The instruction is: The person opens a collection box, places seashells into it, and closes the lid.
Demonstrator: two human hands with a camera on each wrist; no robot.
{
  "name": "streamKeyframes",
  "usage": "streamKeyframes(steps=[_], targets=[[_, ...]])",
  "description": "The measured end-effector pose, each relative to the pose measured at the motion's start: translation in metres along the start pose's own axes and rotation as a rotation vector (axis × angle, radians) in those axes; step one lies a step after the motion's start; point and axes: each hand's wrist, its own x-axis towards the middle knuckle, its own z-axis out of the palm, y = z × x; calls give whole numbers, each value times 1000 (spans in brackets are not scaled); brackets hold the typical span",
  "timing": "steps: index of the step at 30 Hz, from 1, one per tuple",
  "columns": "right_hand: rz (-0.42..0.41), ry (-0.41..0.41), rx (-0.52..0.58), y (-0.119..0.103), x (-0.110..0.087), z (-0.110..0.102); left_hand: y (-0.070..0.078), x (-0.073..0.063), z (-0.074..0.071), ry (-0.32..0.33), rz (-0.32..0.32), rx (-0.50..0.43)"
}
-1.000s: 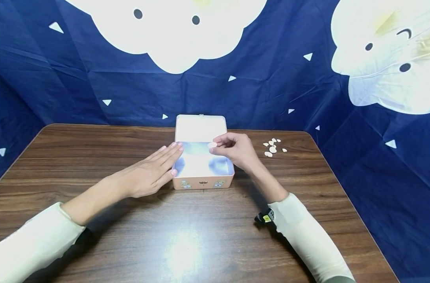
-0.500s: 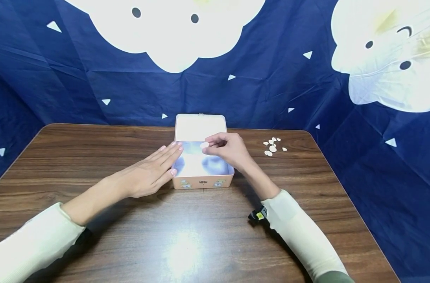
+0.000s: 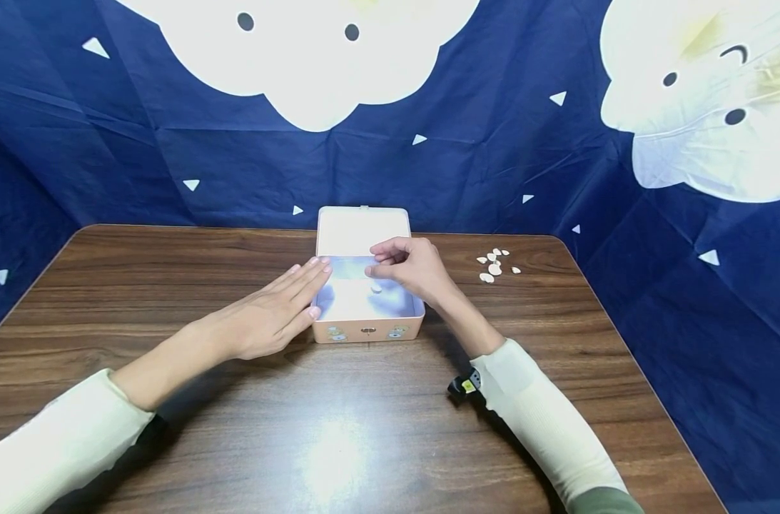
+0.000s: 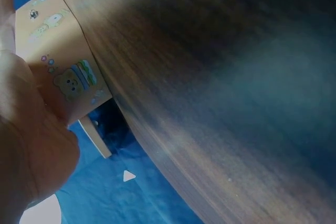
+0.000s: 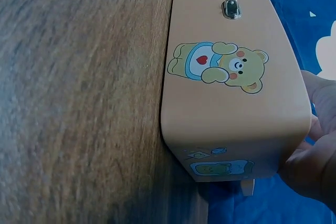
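A peach-coloured tin box (image 3: 367,331) with bear pictures and a small metal clasp stands on the table, its lid (image 3: 362,232) raised at the back. My left hand (image 3: 264,325) lies with straight fingers along the box's left rim. Over the right half of the box is my right hand (image 3: 415,270), thumb and fingertips apart, nothing between them. Below its thumb a small white flat piece (image 3: 376,289) shows against the pale inside of the box. In the right wrist view, part of the right hand (image 5: 317,153) shows past the box's top edge.
Several small white flat pieces (image 3: 494,269), some round and some pointed, lie loose on the wooden table (image 3: 235,421) to the right of the box. A blue cloth (image 3: 235,164) with white clouds and triangles hangs behind the table.
My right hand has moved left over the box and let go of the white piece that it pinched. That piece is now lower, inside the box's outline. My left hand has stayed put.
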Motion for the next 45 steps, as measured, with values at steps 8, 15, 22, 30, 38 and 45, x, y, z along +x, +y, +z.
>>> streamKeyframes(steps=[8,15,22,30,38,45], targets=[[7,-14,16,3,-2,0,-1,-1,2,6,3,2],[4,-11,71,3,-5,-5,0,-1,2,9,5,-7],[24,17,97,8,-12,-16,1,0,3,2,5,3],[-3,19,110,10,-14,-24,0,-2,1,25,14,7],[-2,41,128,15,-19,-33,-2,-2,2,36,26,18],[20,75,86,18,-23,-41,-3,-1,3,35,24,18]])
